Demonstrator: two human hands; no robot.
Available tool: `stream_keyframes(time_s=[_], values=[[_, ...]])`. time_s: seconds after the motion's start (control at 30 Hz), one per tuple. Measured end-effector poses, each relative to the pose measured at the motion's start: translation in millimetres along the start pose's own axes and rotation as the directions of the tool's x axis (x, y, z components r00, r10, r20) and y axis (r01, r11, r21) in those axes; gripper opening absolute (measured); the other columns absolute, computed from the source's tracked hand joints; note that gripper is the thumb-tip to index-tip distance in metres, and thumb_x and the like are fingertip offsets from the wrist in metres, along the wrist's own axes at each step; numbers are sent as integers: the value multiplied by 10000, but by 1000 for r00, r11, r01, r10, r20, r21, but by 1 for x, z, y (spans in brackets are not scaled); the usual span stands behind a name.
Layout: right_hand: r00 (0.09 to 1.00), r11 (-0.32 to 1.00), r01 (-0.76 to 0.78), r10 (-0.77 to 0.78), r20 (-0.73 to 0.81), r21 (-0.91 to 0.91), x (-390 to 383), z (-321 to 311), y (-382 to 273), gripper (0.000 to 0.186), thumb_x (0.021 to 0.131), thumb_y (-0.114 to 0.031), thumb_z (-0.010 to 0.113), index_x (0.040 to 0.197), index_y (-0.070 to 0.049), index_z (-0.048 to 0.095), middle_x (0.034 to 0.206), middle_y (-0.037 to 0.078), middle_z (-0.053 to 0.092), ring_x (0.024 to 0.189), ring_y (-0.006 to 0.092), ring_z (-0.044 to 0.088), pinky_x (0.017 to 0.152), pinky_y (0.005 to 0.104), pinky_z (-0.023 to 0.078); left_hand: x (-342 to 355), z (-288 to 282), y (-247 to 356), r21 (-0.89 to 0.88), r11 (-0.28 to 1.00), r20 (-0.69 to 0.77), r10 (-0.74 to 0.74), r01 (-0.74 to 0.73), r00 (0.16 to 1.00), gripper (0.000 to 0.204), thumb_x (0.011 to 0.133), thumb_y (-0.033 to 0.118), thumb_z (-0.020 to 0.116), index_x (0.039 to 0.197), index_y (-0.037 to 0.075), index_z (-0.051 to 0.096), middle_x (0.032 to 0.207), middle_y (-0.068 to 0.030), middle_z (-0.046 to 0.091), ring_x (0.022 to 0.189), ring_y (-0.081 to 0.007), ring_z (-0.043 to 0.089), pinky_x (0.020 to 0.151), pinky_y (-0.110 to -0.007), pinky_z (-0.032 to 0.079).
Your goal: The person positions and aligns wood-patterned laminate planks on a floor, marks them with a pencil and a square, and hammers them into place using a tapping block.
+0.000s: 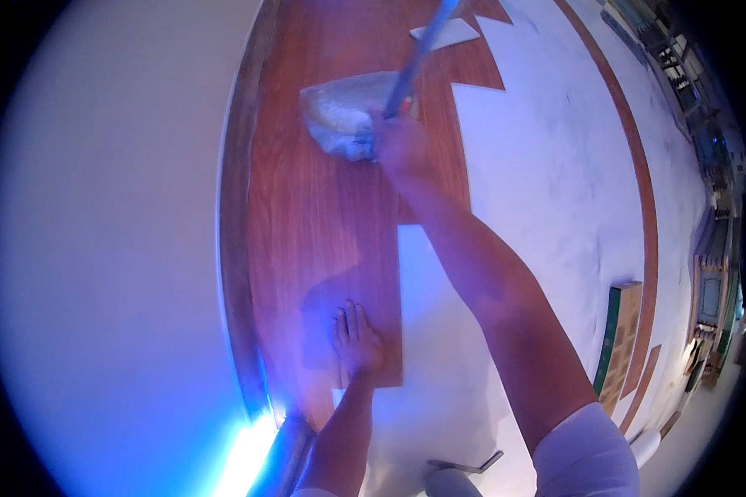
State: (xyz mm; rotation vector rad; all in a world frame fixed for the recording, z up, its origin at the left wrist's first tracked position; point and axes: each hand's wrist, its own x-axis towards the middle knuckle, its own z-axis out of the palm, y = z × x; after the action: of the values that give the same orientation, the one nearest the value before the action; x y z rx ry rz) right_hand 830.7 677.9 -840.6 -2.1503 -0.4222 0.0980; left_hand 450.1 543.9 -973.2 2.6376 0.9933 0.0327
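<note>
My left hand [357, 338] lies flat on the reddish-brown wood-look floor planks [319, 224], fingers stretched out, near the end of a plank. Farther ahead, my right hand [402, 149] is closed around a long, straight, bluish bar-like tool [423, 51], blurred by motion, which slants up to the right. What sort of tool it is I cannot make out. Just left of that hand sits a crumpled whitish plastic bag or sheet [340, 112] on the planks; whether the hand touches it is unclear.
White underlay [547, 190] spreads to the right of the stepped plank edge. A pale flat piece [448, 33] lies at the far end. A bent dark metal bar [472, 465] is near my knee. A carton [617, 344] and a long brown strip [638, 166] lie right; a wall [124, 207] stands left.
</note>
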Motion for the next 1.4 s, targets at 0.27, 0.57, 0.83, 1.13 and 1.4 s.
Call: stream_keyframes(time_s=[0.27, 0.57, 0.83, 1.13, 1.4], values=[[979, 981, 91, -56, 194, -174, 6, 64, -73, 495, 999, -518, 587, 920, -62, 763, 842, 182, 748, 760, 369, 742, 676, 499, 580, 1, 4, -3, 38, 999, 102, -35, 31, 994, 623, 947, 206, 461, 1516, -46, 425, 1655, -225, 317, 1508, -480, 288, 1252, -602, 215], [928, 995, 63, -85, 362, 72, -30, -44, 9, 536, 916, -443, 722, 1191, 11, 645, 1015, 184, 746, 957, 381, 737, 826, 457, 589, -1, 7, -11, -18, 997, 84, -68, 70, 994, 628, 922, 175, 455, 1505, -57, 424, 1650, -231, 323, 1510, -494, 276, 1250, -616, 216], [998, 874, -58, 45, -38, -483, -39, -164, 274, 318, 867, -183, 735, 1107, -49, 575, 998, 184, 688, 964, 383, 672, 813, 493, 541, 1, 8, 6, 135, 991, 44, -6, 0, 999, 593, 885, 159, 531, 1444, -38, 502, 1580, -227, 425, 1484, -458, 348, 1250, -593, 246], [990, 811, 94, -137, -30, -577, -37, -155, 307, 286, 867, -171, 703, 1100, -42, 599, 1021, 181, 652, 1004, 405, 584, 887, 530, 464, -4, 22, -4, 112, 993, 43, -39, 34, 998, 576, 933, 195, 486, 1446, -66, 472, 1596, -258, 387, 1510, -463, 294, 1270, -587, 210], [995, 843, 72, -99, -23, -533, -43, -147, 292, 261, 866, -208, 722, 1058, -66, 614, 994, 175, 618, 983, 400, 579, 870, 535, 457, 3, 32, -11, -22, 997, -180, -83, 81, 980, 693, 956, 410, 635, 1508, 36, 447, 1597, -225, 363, 1421, -450, 384, 1163, -621, 343]])
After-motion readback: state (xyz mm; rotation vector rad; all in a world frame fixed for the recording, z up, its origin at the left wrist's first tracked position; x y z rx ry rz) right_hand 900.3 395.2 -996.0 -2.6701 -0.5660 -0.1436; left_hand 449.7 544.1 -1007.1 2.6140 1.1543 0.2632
